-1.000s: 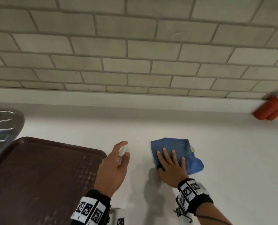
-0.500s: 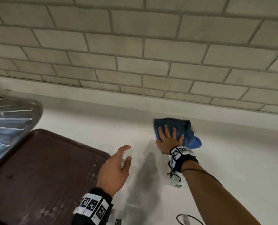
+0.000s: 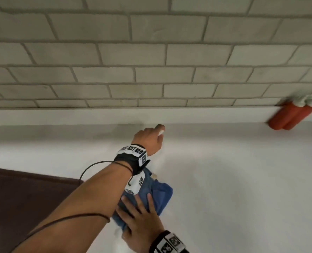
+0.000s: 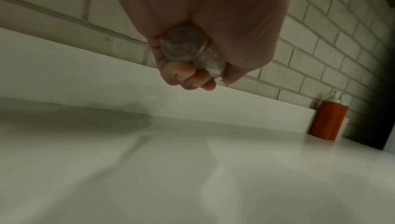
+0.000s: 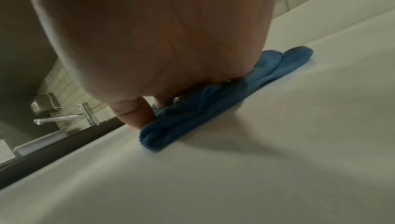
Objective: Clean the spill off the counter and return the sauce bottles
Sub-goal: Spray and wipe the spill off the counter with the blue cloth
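Pressing flat, straight fingers on the blue cloth (image 3: 159, 196), the right hand (image 3: 142, 227) wipes the worktop (image 3: 242, 179); the left hand (image 3: 148, 141) curls round what looks like a small clear bottle (image 4: 192, 50). No spill shows; the red sauce bottles (image 3: 288, 117) stand by the wall.

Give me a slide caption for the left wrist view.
Left hand curled around a small clear bottle above the white counter.

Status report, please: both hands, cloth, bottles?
Left hand grips clear bottle. Right hand flat on cloth. Red bottles at wall. Nothing blocking.
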Available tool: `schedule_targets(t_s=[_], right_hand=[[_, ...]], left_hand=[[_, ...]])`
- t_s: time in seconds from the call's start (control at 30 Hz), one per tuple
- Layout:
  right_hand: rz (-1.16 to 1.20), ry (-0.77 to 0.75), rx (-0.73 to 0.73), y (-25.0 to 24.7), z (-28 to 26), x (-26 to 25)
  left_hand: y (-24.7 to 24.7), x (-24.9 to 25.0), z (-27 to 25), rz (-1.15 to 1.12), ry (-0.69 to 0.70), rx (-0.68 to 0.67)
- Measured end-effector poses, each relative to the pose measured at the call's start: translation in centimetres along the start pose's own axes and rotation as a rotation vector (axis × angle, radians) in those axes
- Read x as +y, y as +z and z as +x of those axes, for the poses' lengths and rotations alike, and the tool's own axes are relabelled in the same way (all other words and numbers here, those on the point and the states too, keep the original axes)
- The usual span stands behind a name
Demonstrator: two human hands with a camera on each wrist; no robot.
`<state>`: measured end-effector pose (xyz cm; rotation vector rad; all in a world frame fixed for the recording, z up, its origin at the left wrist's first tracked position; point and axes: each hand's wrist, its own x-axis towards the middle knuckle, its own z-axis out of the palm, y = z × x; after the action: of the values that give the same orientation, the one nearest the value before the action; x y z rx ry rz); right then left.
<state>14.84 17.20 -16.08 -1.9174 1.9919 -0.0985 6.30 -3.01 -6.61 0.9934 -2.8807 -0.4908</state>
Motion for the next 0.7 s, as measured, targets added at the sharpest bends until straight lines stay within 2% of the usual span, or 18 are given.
schedule_targets(t_s=[0.23,0.4,0.47,0.53,0.7], right_hand=[[-0.223,0.094,0.048,3.0,-9.0,6.9],[-0.157,0.237,0.132,1.2,-14.0,13.9],[-0.123,0.292,0.150,-0.3,-14.2,17.5],[-0.110,0.404,0.043,-2.3,-13.0,21.0],[-0.003,0.503,-0.115,-8.1,-4.7,25.4]], left_hand=[[1.7,2.5,1.4,0.076,0.024,-0.011],[1.6,1.8,1.3,0.077,-0.035,-0.008],[1.2,1.4,0.7,0.092,-0.062,0.001],[0.8,0.6,0.0,0.080,-0.095,0.026],[-0.2,-2.1,-4.2,-0.093,-0.193,0.141]])
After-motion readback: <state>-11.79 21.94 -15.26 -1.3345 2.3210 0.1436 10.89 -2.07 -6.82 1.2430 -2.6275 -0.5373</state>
